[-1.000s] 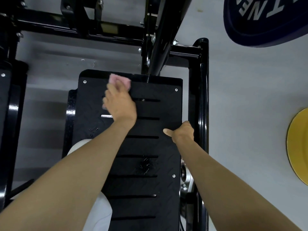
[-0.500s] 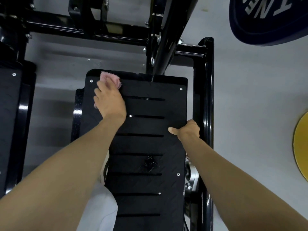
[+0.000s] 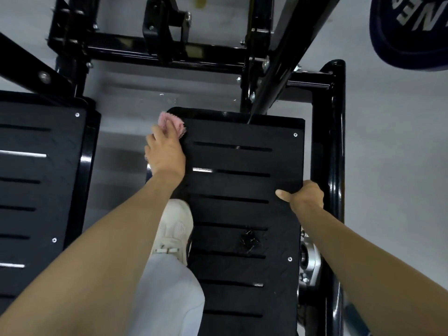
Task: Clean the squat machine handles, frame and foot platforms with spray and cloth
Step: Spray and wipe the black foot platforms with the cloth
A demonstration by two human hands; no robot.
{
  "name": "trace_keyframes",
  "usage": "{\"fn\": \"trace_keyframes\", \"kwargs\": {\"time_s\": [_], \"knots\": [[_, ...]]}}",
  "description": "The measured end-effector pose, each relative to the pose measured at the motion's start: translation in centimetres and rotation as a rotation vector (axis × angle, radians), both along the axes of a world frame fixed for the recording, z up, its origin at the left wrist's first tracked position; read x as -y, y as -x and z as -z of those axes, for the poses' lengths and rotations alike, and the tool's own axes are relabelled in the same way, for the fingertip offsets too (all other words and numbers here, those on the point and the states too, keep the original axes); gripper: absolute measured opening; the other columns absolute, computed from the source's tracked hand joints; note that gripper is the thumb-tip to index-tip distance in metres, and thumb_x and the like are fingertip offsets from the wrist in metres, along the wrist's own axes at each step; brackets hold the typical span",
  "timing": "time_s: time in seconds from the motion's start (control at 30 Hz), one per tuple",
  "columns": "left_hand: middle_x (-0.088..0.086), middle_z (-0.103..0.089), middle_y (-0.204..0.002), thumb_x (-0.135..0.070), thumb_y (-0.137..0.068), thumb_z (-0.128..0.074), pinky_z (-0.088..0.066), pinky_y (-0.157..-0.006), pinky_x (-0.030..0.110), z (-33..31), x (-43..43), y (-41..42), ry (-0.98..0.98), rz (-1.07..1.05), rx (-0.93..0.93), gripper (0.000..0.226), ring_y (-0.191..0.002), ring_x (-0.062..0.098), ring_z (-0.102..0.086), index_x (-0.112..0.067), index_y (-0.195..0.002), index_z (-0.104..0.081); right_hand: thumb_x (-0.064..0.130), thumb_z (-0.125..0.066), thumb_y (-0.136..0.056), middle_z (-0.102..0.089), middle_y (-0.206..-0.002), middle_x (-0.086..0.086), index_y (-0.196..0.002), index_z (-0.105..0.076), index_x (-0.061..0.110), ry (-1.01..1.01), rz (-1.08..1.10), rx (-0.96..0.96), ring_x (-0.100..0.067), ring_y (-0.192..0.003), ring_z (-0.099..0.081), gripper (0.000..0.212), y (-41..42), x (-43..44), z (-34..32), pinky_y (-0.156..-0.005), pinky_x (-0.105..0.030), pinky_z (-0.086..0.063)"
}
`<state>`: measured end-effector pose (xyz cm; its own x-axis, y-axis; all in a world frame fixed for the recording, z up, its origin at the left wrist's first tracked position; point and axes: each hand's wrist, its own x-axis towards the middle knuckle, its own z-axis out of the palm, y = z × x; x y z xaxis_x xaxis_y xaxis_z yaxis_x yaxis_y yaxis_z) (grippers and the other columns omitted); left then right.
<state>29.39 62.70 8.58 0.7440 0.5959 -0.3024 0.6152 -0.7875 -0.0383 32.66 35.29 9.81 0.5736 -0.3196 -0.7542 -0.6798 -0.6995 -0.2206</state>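
Sliding left along the far edge of the right foot platform (image 3: 242, 214), the left hand (image 3: 166, 151) has brought the pink cloth (image 3: 169, 121) to that platform's far-left corner; its fingers (image 3: 157, 134) curl over the cloth and press it down, part of it overhanging the corner; the platform's long axis runs from there back toward the person, so the surface probably still to be wiped lies nearer and rightward; the right hand (image 3: 305, 197) grips the platform's right edge, thumb on top; a glossy smear (image 3: 249, 238) sits nearer on the platform; a white shoe (image 3: 174, 231) stands at its left edge.

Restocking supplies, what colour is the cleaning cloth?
Pink. The cloth shows best in the head view.
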Motion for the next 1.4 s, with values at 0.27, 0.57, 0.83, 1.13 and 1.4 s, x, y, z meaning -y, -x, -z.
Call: {"fn": "trace_keyframes", "kwargs": {"time_s": [0.27,0.57,0.83,1.13,1.4], "knots": [[0.017,-0.037,-0.130,-0.007,-0.088,-0.052,-0.046,-0.091,0.039,0.7,7.3,1.5,-0.062,0.626,0.078,0.070,-0.110,0.029,-0.048,0.001,-0.147,-0.015,0.027,-0.080,-0.076,-0.061,-0.115,-0.016,-0.117,-0.053,0.001,0.022,-0.002,0.012,-0.033,-0.105,-0.058,0.056,0.0,-0.1,-0.1,-0.068,-0.034,-0.044],[0.023,-0.036,-0.130,-0.001,-0.088,-0.050,-0.046,-0.091,0.045,-0.4,1.0,1.5,-0.041,0.100,0.017,0.061,-0.109,0.036,-0.047,-0.002,-0.143,-0.023,0.029,-0.083,-0.072,-0.060,-0.119,-0.018,-0.118,-0.053,-0.002,0.014,-0.003,-0.018,-0.033,-0.109,-0.058,0.063,-0.4,0.0,0.1,-0.072,-0.033,-0.044],[0.015,-0.028,-0.141,-0.002,-0.085,-0.051,-0.034,-0.106,0.045,-0.2,8.2,2.1,0.202,0.859,0.082,0.073,-0.122,0.031,-0.038,-0.007,-0.149,-0.015,0.031,-0.082,-0.073,-0.059,-0.121,-0.018,-0.121,-0.052,-0.002,0.046,-0.027,-0.004,-0.033,-0.111,-0.057,0.065,-0.2,-0.1,0.1,-0.072,-0.032,-0.042],[0.020,-0.036,-0.129,0.002,-0.089,-0.044,-0.044,-0.091,0.044,-0.3,2.9,2.2,0.042,0.069,0.095,0.057,-0.110,0.035,-0.044,-0.010,-0.143,-0.030,0.034,-0.085,-0.066,-0.060,-0.120,-0.020,-0.119,-0.054,-0.004,0.050,-0.018,-0.032,-0.035,-0.109,-0.059,0.072,-0.6,0.1,0.2,-0.085,-0.039,-0.051],[0.014,-0.029,-0.136,-0.001,-0.084,-0.052,-0.039,-0.099,0.041,-0.7,6.6,2.0,0.205,0.724,0.072,0.073,-0.116,0.030,-0.039,-0.014,-0.148,-0.020,0.035,-0.083,-0.070,-0.058,-0.124,-0.018,-0.124,-0.051,-0.003,0.065,-0.037,-0.017,-0.033,-0.113,-0.056,0.073,-0.3,0.0,0.0,-0.074,-0.033,-0.043]]}}
